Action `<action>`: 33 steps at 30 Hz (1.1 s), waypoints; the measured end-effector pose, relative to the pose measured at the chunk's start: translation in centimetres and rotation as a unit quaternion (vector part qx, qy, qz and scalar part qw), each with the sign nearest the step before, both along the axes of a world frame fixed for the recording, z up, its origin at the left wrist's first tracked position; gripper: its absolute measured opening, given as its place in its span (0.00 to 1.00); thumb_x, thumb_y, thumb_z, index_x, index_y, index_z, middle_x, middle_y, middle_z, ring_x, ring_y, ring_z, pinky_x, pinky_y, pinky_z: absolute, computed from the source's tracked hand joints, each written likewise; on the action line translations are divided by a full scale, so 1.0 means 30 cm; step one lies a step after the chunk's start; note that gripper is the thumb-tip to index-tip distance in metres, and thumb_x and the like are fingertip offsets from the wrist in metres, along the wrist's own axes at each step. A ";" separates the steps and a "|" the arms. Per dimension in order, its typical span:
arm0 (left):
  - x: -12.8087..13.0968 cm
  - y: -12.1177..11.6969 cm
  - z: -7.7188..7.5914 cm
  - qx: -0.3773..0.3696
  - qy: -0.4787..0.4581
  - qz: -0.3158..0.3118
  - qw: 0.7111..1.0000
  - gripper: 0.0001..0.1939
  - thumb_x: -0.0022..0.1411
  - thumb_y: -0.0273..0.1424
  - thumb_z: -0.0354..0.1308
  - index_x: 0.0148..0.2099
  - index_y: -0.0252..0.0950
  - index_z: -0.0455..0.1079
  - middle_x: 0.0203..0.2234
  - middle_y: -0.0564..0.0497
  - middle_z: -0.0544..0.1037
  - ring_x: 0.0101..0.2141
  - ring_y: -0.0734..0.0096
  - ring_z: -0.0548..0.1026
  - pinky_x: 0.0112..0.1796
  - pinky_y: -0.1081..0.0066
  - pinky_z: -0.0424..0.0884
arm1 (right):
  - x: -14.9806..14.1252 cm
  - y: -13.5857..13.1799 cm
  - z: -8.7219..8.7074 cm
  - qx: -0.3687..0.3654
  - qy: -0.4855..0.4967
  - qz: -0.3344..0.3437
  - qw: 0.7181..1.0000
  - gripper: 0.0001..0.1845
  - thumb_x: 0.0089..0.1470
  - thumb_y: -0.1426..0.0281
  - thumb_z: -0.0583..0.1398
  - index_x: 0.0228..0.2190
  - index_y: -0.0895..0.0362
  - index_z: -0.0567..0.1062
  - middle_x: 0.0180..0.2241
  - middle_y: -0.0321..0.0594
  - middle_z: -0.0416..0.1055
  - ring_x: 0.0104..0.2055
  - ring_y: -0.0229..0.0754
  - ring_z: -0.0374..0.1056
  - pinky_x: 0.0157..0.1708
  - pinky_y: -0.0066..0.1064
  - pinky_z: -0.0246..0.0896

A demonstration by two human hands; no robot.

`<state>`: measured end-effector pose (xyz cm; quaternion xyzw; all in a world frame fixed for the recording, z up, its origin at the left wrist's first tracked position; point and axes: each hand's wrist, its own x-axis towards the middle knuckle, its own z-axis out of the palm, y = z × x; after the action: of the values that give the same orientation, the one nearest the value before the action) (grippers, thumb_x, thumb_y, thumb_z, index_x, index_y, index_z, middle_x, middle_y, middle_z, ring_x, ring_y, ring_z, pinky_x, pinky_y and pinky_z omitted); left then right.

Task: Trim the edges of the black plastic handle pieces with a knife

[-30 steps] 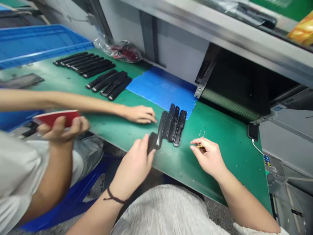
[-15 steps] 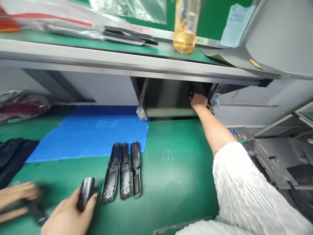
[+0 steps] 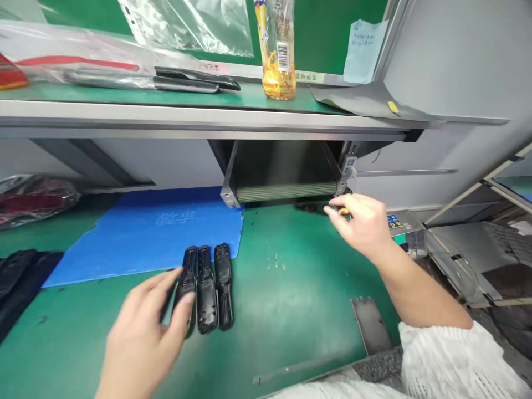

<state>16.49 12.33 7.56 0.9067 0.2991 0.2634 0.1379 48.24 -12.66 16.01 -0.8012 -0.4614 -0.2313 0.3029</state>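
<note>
Pinching small yellow-tipped item (image 3: 343,211), right hand (image 3: 361,224) right of black casings (image 3: 210,291); left hand (image 3: 141,343) spread beside casings; blue mat (image 3: 145,233) behind.

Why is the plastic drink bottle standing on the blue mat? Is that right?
Not quite: the plastic drink bottle is standing on the green shelf, above the blue mat, not on the mat. The head view shows this.
</note>
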 end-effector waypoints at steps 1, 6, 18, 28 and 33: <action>0.007 -0.059 0.024 -0.031 -0.018 -0.070 0.997 0.24 0.70 0.43 0.54 0.65 0.49 0.65 0.58 0.44 0.73 0.58 0.45 0.73 0.59 0.47 0.70 | -0.076 -0.031 0.029 0.002 0.030 0.058 0.998 0.10 0.63 0.60 0.64 0.35 0.53 0.81 0.32 0.38 0.81 0.33 0.40 0.75 0.36 0.32 0.65; 0.013 -0.328 0.042 -0.441 -0.033 -0.355 0.824 0.30 0.68 0.56 0.53 0.61 0.41 0.72 0.48 0.37 0.80 0.44 0.49 0.80 0.45 0.55 0.79 | -0.385 -0.039 0.045 -0.062 0.247 0.296 0.921 0.05 0.61 0.66 0.66 0.32 0.52 0.80 0.30 0.30 0.81 0.30 0.35 0.74 0.34 0.26 0.66; -0.270 -0.542 0.006 -0.473 -0.194 0.053 0.858 0.24 0.69 0.51 0.52 0.50 0.41 0.79 0.25 0.50 0.77 0.28 0.60 0.74 0.25 0.65 0.75 | -0.894 0.045 -0.343 -0.017 0.268 0.389 0.881 0.18 0.64 0.54 0.61 0.30 0.53 0.77 0.33 0.34 0.77 0.29 0.32 0.75 0.28 0.23 0.68; -0.495 -0.470 -0.006 -0.627 -0.516 0.078 0.579 0.23 0.72 0.48 0.47 0.59 0.39 0.65 0.27 0.55 0.70 0.16 0.78 0.58 0.17 0.75 0.56 | -1.043 0.095 -0.336 0.041 0.191 0.517 0.833 0.07 0.62 0.70 0.64 0.42 0.53 0.81 0.29 0.39 0.78 0.29 0.38 0.73 0.33 0.31 0.70; -0.588 -0.354 -0.002 -0.594 -0.615 0.107 0.508 0.22 0.75 0.43 0.38 0.57 0.37 0.64 0.28 0.55 0.67 0.16 0.79 0.58 0.18 0.75 0.55 | -1.090 0.139 -0.446 -0.006 0.131 0.485 0.865 0.25 0.62 0.67 0.65 0.59 0.55 0.71 0.35 0.40 0.78 0.32 0.39 0.74 0.34 0.31 0.69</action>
<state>-1.15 1.72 7.50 0.1844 0.3202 0.5286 0.7643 15.55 -8.50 2.64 -0.5013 -0.7491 0.0549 0.4295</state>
